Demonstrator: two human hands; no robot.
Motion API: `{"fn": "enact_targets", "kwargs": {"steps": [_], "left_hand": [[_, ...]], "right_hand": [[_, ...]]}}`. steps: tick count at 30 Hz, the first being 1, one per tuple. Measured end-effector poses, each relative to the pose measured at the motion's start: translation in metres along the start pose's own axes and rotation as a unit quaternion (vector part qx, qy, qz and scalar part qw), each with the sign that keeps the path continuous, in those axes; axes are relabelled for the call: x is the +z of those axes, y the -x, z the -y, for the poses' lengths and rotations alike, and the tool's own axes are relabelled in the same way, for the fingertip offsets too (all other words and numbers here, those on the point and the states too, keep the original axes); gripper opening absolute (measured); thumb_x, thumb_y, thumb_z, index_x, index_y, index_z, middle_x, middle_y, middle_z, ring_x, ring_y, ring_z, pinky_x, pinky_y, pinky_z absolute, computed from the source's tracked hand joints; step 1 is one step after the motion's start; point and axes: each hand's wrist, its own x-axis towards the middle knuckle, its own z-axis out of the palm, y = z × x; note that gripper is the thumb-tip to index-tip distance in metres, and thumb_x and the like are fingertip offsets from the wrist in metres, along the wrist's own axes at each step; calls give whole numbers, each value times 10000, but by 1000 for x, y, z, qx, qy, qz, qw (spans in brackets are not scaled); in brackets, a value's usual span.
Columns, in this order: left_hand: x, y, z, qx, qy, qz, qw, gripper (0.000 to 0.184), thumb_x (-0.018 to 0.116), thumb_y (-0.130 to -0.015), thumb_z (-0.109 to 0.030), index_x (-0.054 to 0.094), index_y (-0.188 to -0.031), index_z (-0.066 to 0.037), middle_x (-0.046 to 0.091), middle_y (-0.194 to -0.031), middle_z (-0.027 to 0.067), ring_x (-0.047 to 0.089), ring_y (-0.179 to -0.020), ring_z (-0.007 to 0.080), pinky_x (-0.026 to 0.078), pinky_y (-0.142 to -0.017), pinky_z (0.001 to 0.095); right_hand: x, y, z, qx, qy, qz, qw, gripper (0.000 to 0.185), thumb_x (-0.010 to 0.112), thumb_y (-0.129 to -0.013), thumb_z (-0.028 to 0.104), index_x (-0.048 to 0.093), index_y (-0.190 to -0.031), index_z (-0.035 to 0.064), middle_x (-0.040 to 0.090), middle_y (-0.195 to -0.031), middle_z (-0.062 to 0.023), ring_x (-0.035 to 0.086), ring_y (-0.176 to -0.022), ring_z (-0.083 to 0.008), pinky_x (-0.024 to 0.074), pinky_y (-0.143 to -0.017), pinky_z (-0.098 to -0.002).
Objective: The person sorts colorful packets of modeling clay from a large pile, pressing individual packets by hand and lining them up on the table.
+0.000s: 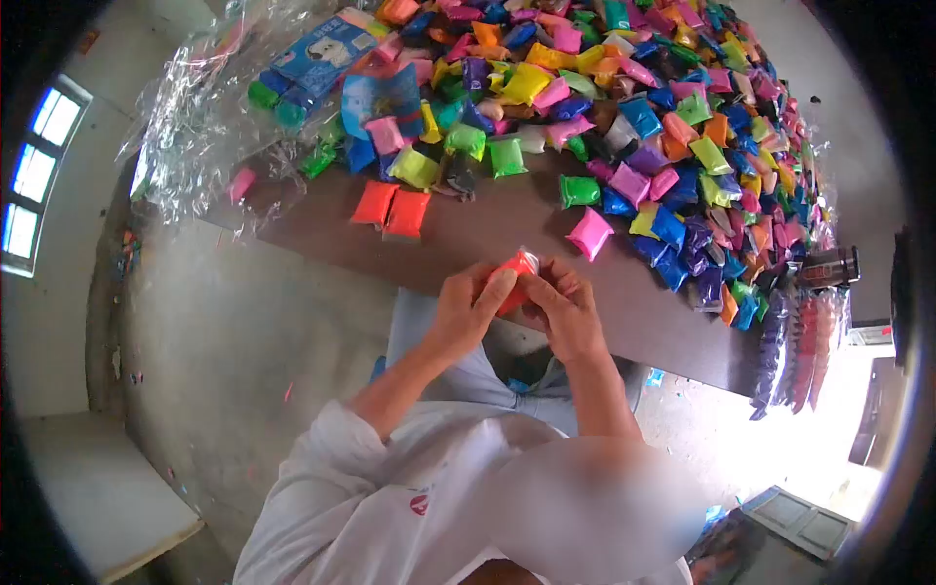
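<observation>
Between my two hands, just off the table's near edge, is a small red-orange packet (pixel 517 276) with a clear, shiny top. My left hand (pixel 470 304) pinches its left side with thumb and fingers. On the other side, my right hand (pixel 565 307) grips it with the thumb pressed on its face. Two similar red-orange packets, one of them here (pixel 374 203) and the other touching its right side (pixel 406 213), lie flat on the brown table (pixel 468 229) beyond my hands. A pink packet (pixel 590 233) rests on the table to the right.
A large heap of colourful packets (pixel 585 88) covers the far side of the table. Crumpled clear plastic (pixel 210 117) hangs over the left end, beside a blue printed bag (pixel 325 51). A dark container (pixel 829 267) and packet strips (pixel 795 346) sit at the right edge.
</observation>
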Motion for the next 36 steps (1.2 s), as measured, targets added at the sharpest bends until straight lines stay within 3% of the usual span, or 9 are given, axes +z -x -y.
{"fn": "enact_targets", "kwargs": {"steps": [9,12,15,20,23,27,33,34,36], "left_hand": [[-16,2,1,-15,3,9,1000,385,577,-886,-369,615,-982,3,545,-715,-21,463,-622,41,378,-520,215],[-13,3,0,-15,38,15,999,365,578,-888,-366,612,-983,-16,537,-710,-29,453,-607,28,364,-507,202],[-15,6,6,-36,91,25,995,340,581,-891,-353,603,-1001,-31,533,-711,-33,451,-600,21,358,-500,194],[-10,8,8,-57,140,35,988,353,585,-891,-354,579,-1067,-49,523,-709,-43,446,-589,20,350,-491,187],[-12,7,12,-53,112,63,990,363,576,-892,-376,569,-1059,-54,509,-698,-50,434,-574,22,344,-482,189],[-10,5,10,-58,115,40,991,366,580,-867,-443,575,-916,-80,547,-720,-28,485,-579,50,374,-483,197],[-8,-2,7,-43,103,14,994,356,554,-884,-434,564,-829,-82,523,-643,-29,456,-526,54,346,-460,203],[-8,-1,2,-28,79,27,996,359,536,-895,-431,552,-783,-90,507,-607,-28,437,-495,56,327,-442,207],[-10,-3,-2,-34,106,12,994,372,512,-906,-431,527,-745,-97,485,-577,-29,414,-466,58,305,-423,213]], "right_hand": [[14,0,13,47,-58,-36,997,166,566,-905,190,620,-950,40,604,-818,6,537,-652,-53,420,-518,-182],[5,-9,9,3,49,44,998,158,568,-905,180,640,-934,42,595,-769,14,514,-631,-48,409,-516,-189],[16,-5,5,-28,79,-3,997,157,575,-900,170,647,-915,31,584,-719,14,504,-611,-54,416,-518,-213],[16,-5,-9,-223,275,-106,929,177,589,-890,166,645,-911,0,572,-666,1,508,-625,-61,430,-542,-226],[14,-11,-4,-108,250,-85,958,174,592,-884,162,646,-894,-3,569,-659,-4,508,-639,-63,431,-556,-227],[13,-19,2,-153,230,-73,958,184,599,-879,174,640,-874,-5,563,-650,-1,506,-629,-68,430,-553,-231],[10,-33,-10,-312,342,-199,864,182,603,-882,177,642,-857,1,555,-636,8,507,-585,-52,420,-541,-213],[5,-35,-12,-219,156,-217,938,184,598,-887,200,633,-878,19,520,-609,16,476,-553,-52,395,-509,-220],[-8,-32,-4,-91,-93,-203,970,252,590,-888,309,604,-933,62,438,-558,29,393,-472,-63,309,-421,-241]]}}
